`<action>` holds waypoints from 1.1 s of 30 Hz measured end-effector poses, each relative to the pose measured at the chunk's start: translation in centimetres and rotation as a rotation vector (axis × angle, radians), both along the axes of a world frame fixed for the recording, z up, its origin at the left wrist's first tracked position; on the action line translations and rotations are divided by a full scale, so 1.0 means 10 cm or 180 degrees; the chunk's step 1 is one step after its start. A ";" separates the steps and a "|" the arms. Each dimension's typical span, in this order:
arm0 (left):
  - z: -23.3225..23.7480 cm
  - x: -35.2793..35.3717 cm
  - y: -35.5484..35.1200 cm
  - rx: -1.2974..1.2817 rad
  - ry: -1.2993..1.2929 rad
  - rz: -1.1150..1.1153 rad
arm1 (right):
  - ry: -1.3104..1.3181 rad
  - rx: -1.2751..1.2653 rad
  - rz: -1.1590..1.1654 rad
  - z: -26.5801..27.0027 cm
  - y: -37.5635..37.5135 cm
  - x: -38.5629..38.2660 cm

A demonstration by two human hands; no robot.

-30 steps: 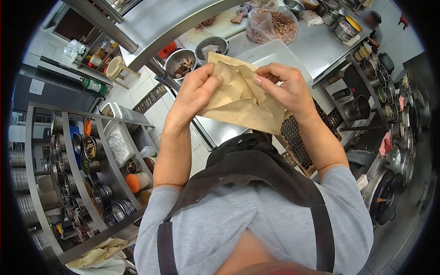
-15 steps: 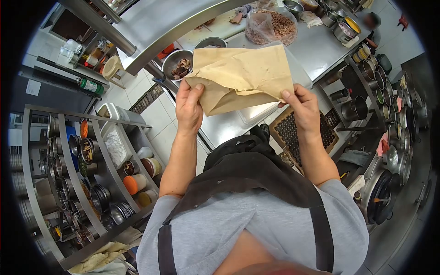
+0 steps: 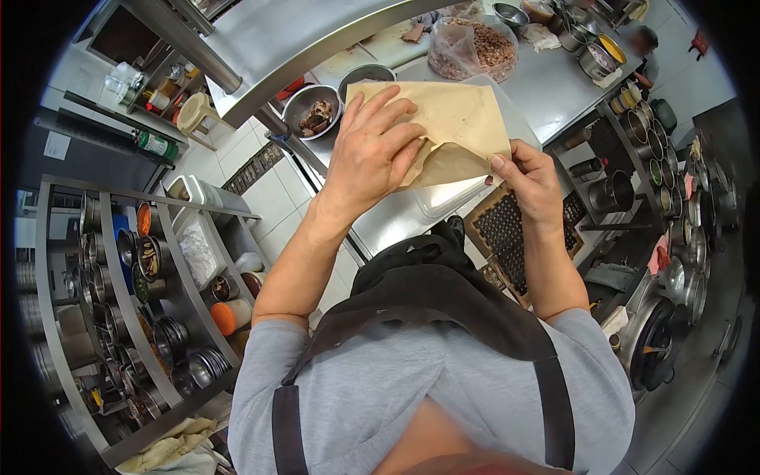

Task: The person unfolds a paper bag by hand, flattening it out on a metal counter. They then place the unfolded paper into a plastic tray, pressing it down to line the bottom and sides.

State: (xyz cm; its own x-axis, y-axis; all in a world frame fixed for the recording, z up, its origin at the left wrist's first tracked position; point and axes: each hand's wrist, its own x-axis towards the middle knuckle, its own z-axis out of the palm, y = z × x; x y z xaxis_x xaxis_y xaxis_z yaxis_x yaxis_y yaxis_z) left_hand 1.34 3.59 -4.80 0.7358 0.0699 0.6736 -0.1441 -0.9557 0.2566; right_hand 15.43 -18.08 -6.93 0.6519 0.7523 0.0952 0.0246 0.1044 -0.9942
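A brown paper bag (image 3: 467, 119), creased and with a loose, folded edge along its near side, is held up in front of my body above the steel counter. My right hand (image 3: 529, 178) pinches its lower right corner between thumb and fingers. Across the left part of the bag lies my left hand (image 3: 376, 154), back of the hand up and fingers spread. Its thumb is by the loose edge, where a gap into the bag shows. The bag's left end is partly hidden behind this hand.
On the counter (image 3: 554, 103) stand a bowl of dark meat pieces (image 3: 317, 115), another metal bowl (image 3: 368, 74) and a plastic bag of chopped meat (image 3: 475, 47). A shelf rack (image 3: 178, 237) with containers is at left, pots (image 3: 613, 190) at right. Another person (image 3: 645, 55) is far right.
My left hand has let go of the bag's left corner and moved up and right over its front. The near edge has shifted, and my right hand keeps its corner.
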 end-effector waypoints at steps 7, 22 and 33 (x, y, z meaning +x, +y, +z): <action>0.04 0.04 -0.08 -0.0200 0.0005 -0.0292 | -0.0053 0.0036 -0.0018 -0.01 -0.05 -0.08; 0.04 0.12 -0.30 -0.0322 -0.0662 -0.0235 | -0.2947 -0.0199 -0.0936 0.30 0.17 -0.18; -0.10 0.11 -0.41 -0.0589 -0.0722 -0.0238 | -0.3190 -0.0157 -0.1051 0.14 0.17 -0.29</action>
